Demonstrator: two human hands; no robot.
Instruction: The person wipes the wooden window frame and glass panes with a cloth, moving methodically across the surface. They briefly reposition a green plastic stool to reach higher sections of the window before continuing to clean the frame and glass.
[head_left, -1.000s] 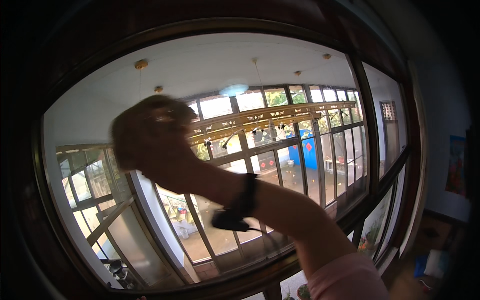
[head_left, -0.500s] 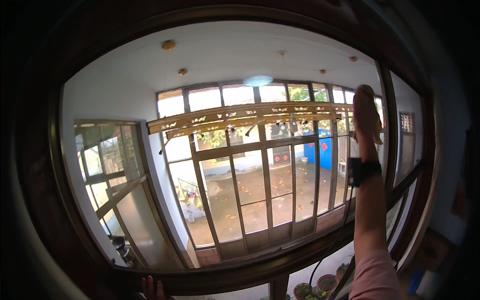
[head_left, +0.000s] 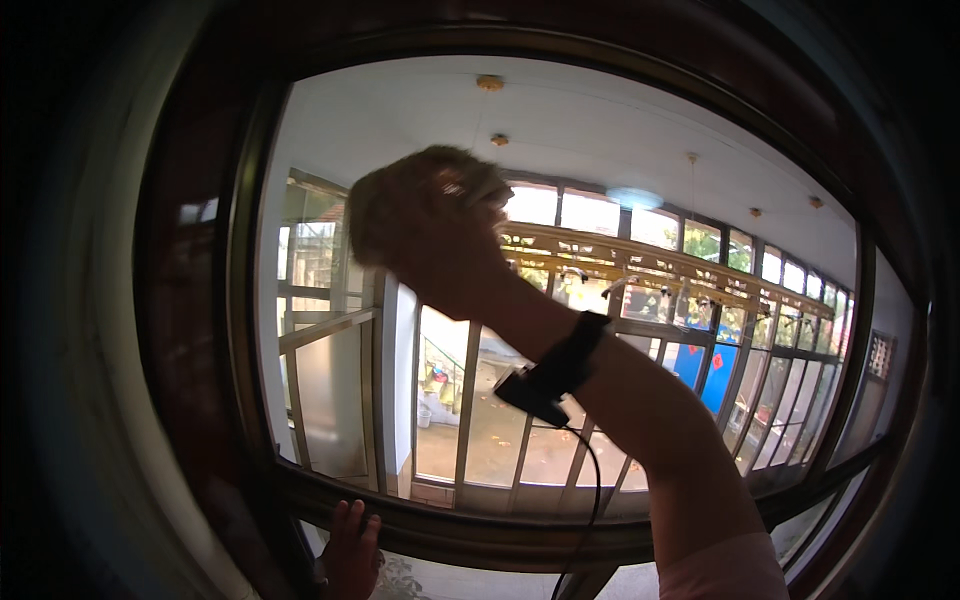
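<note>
Cloth (head_left: 425, 195) clenched in right hand (head_left: 430, 235) against window pane (head_left: 330, 130); left hand (head_left: 350, 550) grip unclear, on frame (head_left: 480, 520).

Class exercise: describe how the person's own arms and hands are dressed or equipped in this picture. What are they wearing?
The right hand is bare. On that wrist sits a black strap with a small black device, from which a thin black cable hangs down. A pink sleeve covers the upper arm. The left hand is bare too, as far as it shows.
</note>
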